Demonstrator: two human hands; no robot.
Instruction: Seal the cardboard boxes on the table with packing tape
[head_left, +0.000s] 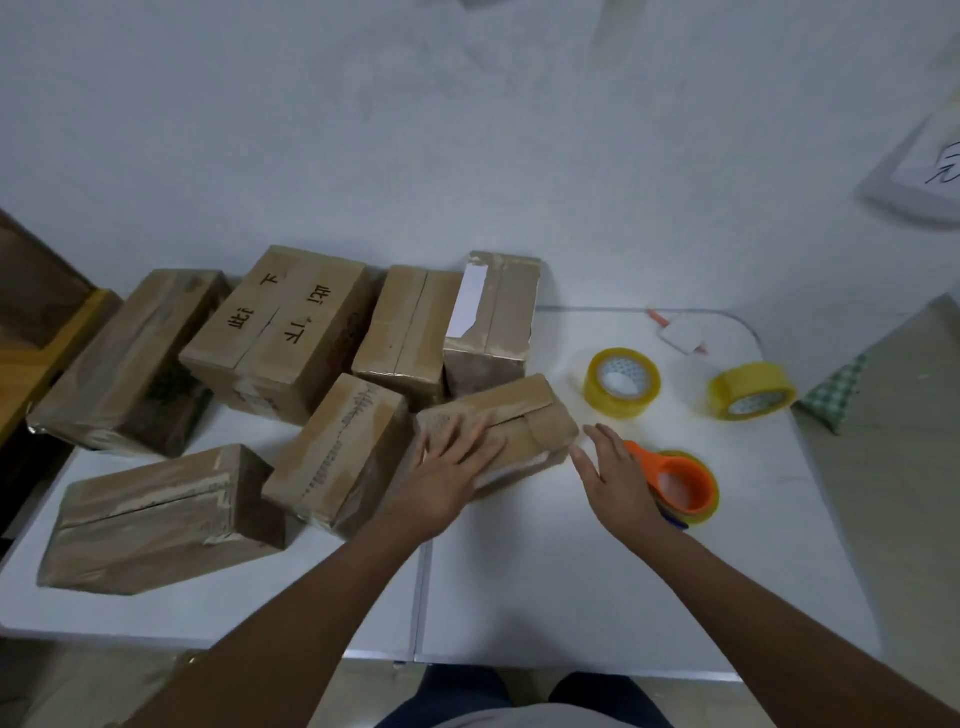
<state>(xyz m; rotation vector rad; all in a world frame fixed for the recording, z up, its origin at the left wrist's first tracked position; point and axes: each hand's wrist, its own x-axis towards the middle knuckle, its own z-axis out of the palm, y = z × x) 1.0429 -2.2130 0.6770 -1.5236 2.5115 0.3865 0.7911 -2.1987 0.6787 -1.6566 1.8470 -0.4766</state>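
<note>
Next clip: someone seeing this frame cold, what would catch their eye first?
Probably the cluster of taped cardboard boxes crowding the left half of the white table, with the left hand flat on the small box at the centre. Next, the bright orange tape dispenser just past the open right hand, and two yellow tape rolls behind it on the right.

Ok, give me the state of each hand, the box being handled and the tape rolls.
left hand: open, flat on the small box
right hand: open, beside the box, holding nothing
small box: flaps closed, taped over
orange tape dispenser: lying on the table, untouched
two yellow tape rolls: resting on the table, unused
</note>
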